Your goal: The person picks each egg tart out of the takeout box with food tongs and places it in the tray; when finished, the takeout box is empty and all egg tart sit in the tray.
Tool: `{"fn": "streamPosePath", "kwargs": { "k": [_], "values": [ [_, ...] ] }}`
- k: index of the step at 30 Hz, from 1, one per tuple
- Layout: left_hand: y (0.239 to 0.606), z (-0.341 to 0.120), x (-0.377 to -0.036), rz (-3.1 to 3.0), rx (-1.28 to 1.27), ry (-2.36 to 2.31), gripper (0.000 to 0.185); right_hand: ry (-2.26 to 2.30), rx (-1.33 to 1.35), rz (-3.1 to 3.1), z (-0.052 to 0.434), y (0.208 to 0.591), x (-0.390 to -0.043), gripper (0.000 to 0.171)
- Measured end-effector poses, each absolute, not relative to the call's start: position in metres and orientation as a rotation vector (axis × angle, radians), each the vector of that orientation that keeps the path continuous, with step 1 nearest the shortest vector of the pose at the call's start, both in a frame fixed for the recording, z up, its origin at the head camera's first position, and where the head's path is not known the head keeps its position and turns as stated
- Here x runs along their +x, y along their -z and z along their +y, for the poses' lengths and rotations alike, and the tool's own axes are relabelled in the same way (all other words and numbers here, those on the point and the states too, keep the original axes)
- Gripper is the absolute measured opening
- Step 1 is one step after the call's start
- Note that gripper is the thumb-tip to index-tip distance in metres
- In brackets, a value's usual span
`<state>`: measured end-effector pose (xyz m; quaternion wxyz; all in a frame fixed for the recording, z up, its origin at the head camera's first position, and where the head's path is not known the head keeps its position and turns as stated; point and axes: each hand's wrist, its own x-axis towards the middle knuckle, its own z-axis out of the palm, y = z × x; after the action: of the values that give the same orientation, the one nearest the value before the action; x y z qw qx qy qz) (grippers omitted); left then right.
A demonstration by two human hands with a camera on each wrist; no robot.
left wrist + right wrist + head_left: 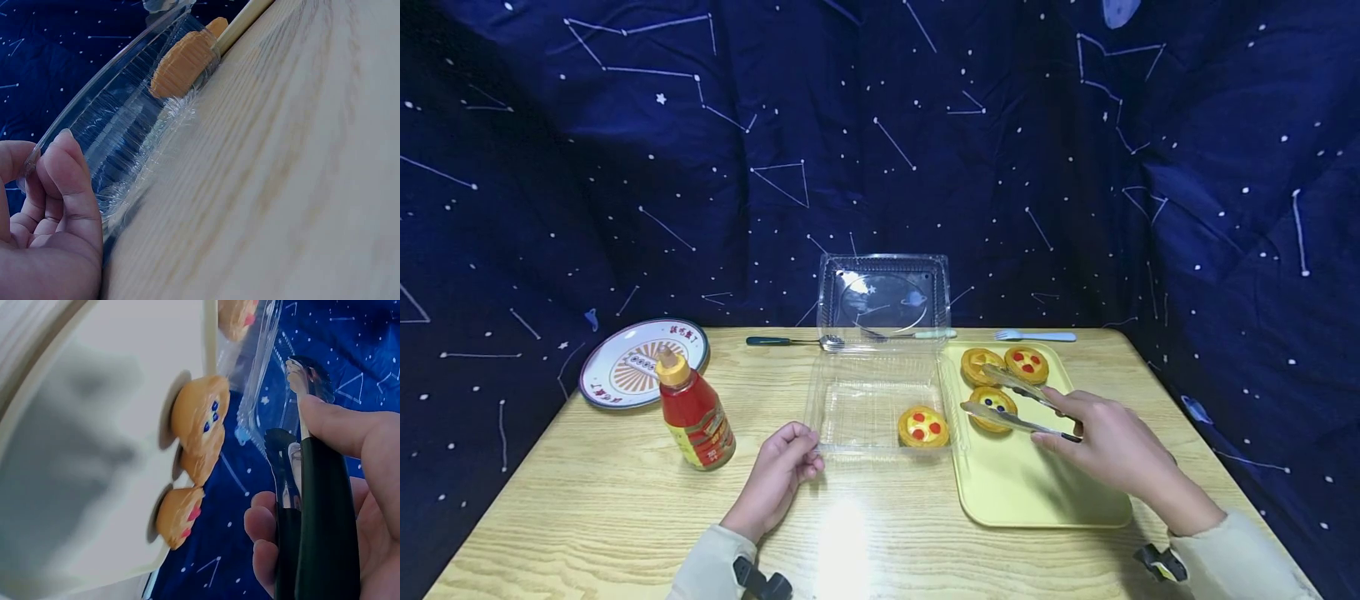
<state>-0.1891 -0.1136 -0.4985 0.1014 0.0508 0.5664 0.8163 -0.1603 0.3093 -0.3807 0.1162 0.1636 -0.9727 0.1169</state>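
A clear plastic container (857,404) lies open on the wooden table (610,500), its lid (883,296) standing up behind. One red-dotted tart (922,427) sits in its front right corner. My left hand (801,454) pinches the container's front left rim; in the left wrist view the fingers (69,181) curl on that rim (119,125). My right hand (1060,425) grips metal tongs (1011,402) by their black handles (319,512). The tong arms are spread over a blue-dotted tart (992,410) on the yellow-green tray (1045,492). I cannot tell if they touch it.
Two more tarts (981,364) (1027,364) sit at the tray's back. A red sauce bottle (695,412) stands left of the container, with a patterned plate (625,362) behind it. A spoon (790,341) and a pale fork (1037,336) lie along the back edge.
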Motion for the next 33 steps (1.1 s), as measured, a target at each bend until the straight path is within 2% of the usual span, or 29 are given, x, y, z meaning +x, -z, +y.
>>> {"fn": "streamPosePath", "kwargs": {
  "k": [21,33],
  "values": [
    [0.501,-0.114,-0.190,1.660,0.116,-2.426,0.012,-0.341,0.698,-2.849,0.250,0.379,-0.181,0.061],
    [0.501,-0.113,-0.190,1.644,0.122,-2.435,0.011,-0.243,0.731,-2.968,0.229,0.381,-0.191,0.061]
  ]
}}
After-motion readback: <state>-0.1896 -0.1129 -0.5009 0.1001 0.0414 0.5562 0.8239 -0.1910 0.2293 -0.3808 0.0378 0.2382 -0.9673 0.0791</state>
